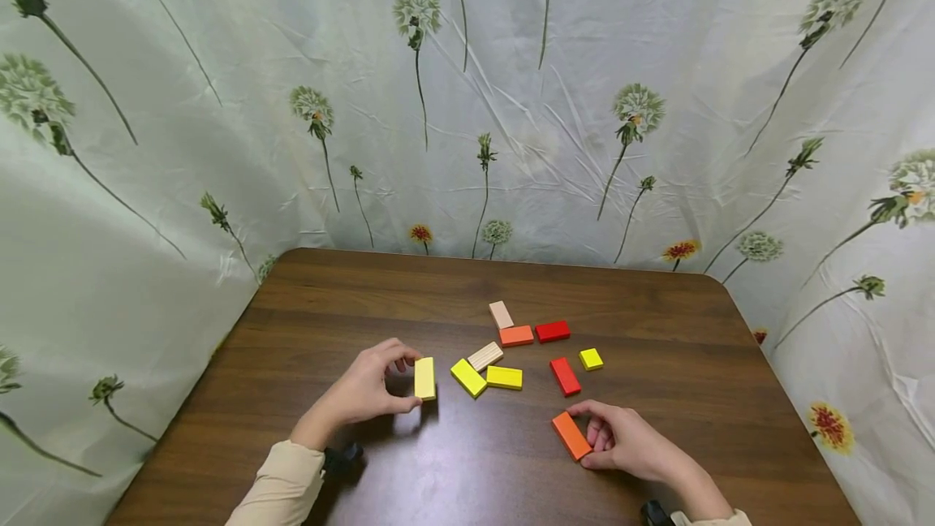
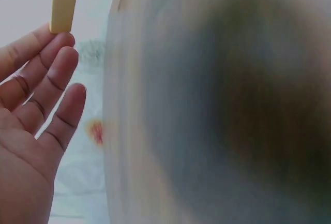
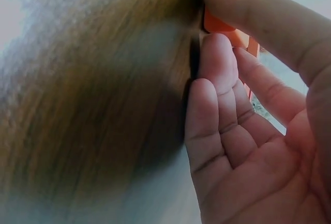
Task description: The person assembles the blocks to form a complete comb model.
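Where the view reaches its back and sides, we find a white fabric backdrop (image 1: 540, 128) printed with dandelions. In front of it we record a dark brown wood-grain table (image 1: 351, 291) with rounded far corners. A cream sleeve (image 1: 281, 481) covers the left forearm, and a black wristband (image 1: 339, 459) shows beside its cuff. We observe the left hand (image 1: 365, 384) holding a pale yellow block (image 1: 424, 380) by its two ends, between thumb and fingertips, to the left of the other blocks; whether that block touches the tabletop we cannot tell. We observe the right hand (image 1: 624, 441) in a narrow pinch, thumb and forefinger at opposite ends of an orange block (image 1: 571, 437), nearest the front of all the pieces. Beyond it lies a red block (image 1: 565, 377); farther back, a second red block (image 1: 552, 331) is just beside a coral block (image 1: 516, 336), with a pale pinkish block (image 1: 501, 315) at the latter's far side. Between the hands we list, closely grouped, a plain wood block (image 1: 485, 356), a slanted yellow block (image 1: 468, 378) and a bright yellow block (image 1: 505, 377). The smallest piece, a squarish yellow block (image 1: 591, 359), lies apart, right of the reds.
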### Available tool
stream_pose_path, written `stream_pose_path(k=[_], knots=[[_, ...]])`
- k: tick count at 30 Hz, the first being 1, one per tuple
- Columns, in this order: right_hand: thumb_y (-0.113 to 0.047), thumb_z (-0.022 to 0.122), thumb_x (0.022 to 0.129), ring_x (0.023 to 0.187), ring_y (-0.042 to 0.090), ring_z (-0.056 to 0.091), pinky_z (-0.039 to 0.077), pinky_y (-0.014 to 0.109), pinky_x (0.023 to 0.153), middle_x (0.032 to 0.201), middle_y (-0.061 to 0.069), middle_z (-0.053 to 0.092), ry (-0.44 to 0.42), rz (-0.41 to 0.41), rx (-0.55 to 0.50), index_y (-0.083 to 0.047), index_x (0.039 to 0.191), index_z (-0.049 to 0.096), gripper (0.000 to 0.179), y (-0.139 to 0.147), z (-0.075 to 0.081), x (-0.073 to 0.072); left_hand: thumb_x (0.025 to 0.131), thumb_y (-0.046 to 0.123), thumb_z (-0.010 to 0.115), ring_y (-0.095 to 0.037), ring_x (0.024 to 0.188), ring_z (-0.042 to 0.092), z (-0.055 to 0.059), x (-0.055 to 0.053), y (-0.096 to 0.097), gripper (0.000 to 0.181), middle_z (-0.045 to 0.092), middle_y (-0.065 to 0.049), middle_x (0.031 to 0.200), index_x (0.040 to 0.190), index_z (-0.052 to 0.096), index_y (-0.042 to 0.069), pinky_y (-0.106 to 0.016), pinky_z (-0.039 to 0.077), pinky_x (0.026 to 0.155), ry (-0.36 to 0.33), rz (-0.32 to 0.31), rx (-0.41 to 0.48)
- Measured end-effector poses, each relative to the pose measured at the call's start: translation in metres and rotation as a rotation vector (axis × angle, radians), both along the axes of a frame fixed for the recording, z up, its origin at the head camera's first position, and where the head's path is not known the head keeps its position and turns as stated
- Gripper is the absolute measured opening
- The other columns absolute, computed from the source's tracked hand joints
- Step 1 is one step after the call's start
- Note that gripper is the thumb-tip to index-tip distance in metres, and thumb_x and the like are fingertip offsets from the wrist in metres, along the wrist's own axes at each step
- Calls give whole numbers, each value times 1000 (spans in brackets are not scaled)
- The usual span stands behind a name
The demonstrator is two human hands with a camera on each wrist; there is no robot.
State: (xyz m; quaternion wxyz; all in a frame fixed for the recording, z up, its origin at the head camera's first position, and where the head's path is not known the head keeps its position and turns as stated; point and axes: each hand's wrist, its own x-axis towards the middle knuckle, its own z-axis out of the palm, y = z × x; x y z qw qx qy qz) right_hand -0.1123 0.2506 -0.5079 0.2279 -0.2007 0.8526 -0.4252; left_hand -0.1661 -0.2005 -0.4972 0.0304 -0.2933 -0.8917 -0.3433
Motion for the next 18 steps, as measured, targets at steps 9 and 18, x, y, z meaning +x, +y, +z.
stream_pose_path(k=[9, 18], knots=[[-15, 93, 83, 71, 2, 57, 50, 21, 66, 88, -1, 60, 2, -5, -4, -11, 137, 64, 62, 0, -3, -2, 72, 19, 97, -12, 88, 62, 4, -53, -18, 50, 68, 1, 98, 116, 75, 8, -30, 54, 73, 2, 53, 16], [-14, 93, 83, 69, 2, 57, 49, 21, 64, 88, 1, 61, -20, -9, -27, -9, 138, 61, 64, 0, -3, -4, 75, 18, 95, -15, 88, 61, -13, -99, -15, 49, 66, -6, 97, 116, 74, 1, -25, 52, 78, -174, 120, 63]])
